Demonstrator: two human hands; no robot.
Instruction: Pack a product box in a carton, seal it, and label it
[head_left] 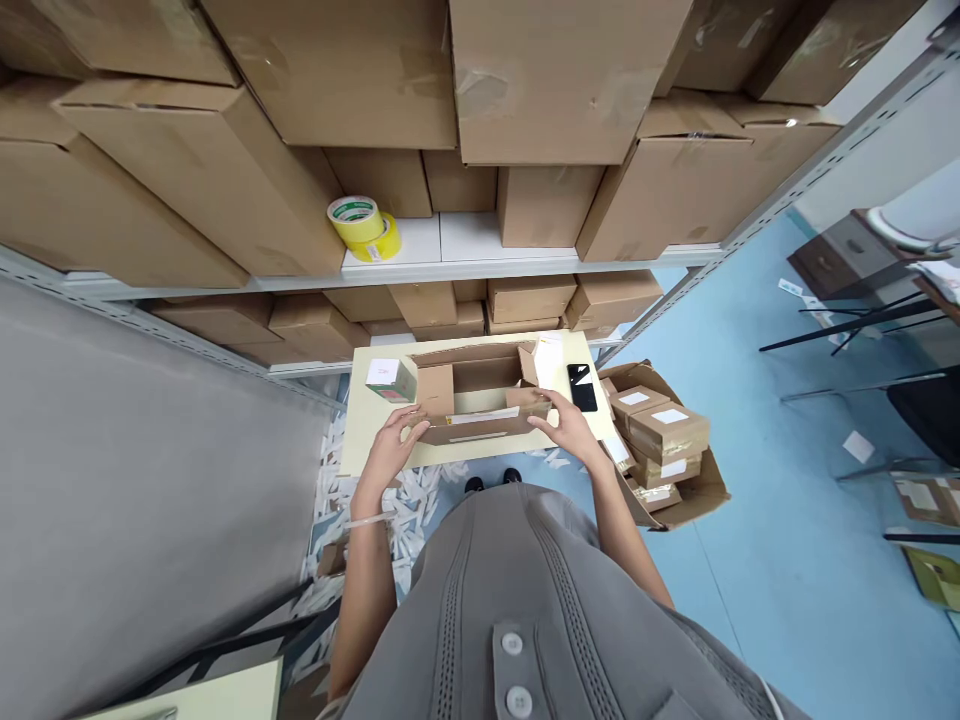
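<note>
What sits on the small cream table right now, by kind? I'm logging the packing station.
Open cardboard box, with the left hand and the right hand at its front flap: 1
Small white and green carton: 1
Black phone: 1
White paper: 1
Total: 4

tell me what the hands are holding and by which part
Both hands hold the open cardboard box by its near flap: left hand at the left end, right hand at the right end.
</note>
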